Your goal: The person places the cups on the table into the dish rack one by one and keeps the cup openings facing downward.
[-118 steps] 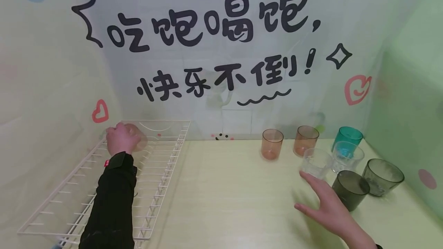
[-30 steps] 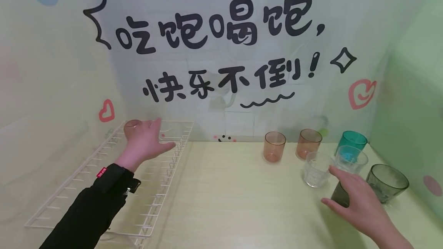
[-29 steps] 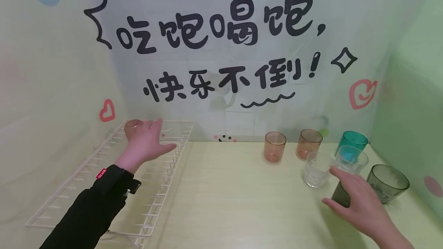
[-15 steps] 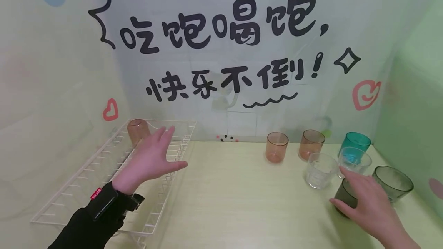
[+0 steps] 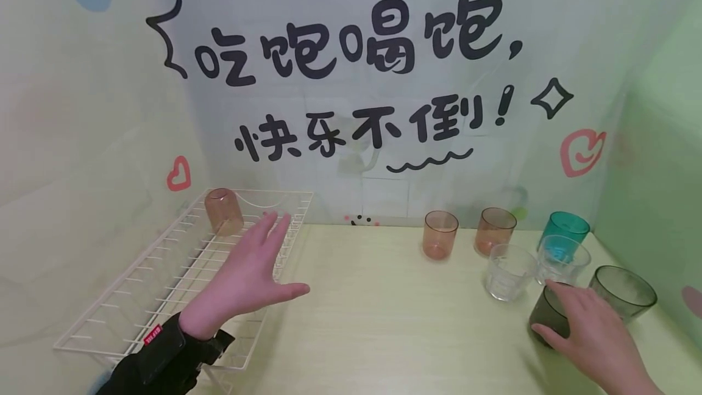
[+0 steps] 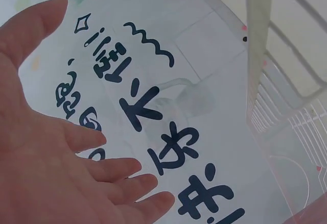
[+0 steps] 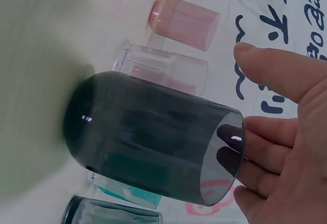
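A pink cup (image 5: 223,212) stands upside down at the back left of the white wire rack (image 5: 164,309). Over the rack, nearer than that cup, my left hand (image 5: 247,279) is spread with nothing in it. On the right my right hand (image 5: 598,331) is at a dark grey cup (image 5: 543,322), which stands mouth up on the table. The right wrist view shows fingers (image 7: 268,152) just beyond the rim of this cup, some seen through its glass, while the thumb (image 7: 271,71) stands apart from it.
Two pink cups (image 5: 440,236) (image 5: 495,231) and a teal cup (image 5: 565,229) stand along the back wall. Nearer are two clear cups (image 5: 507,273) (image 5: 559,261). A grey-green glass bowl-shaped cup (image 5: 625,291) is beside my right hand, close to the green side wall (image 5: 669,200).
My left hand let go of the pink cup on the rack and drew back toward me and to the right. My right hand shifted right and down, around the dark grey cup's rim.
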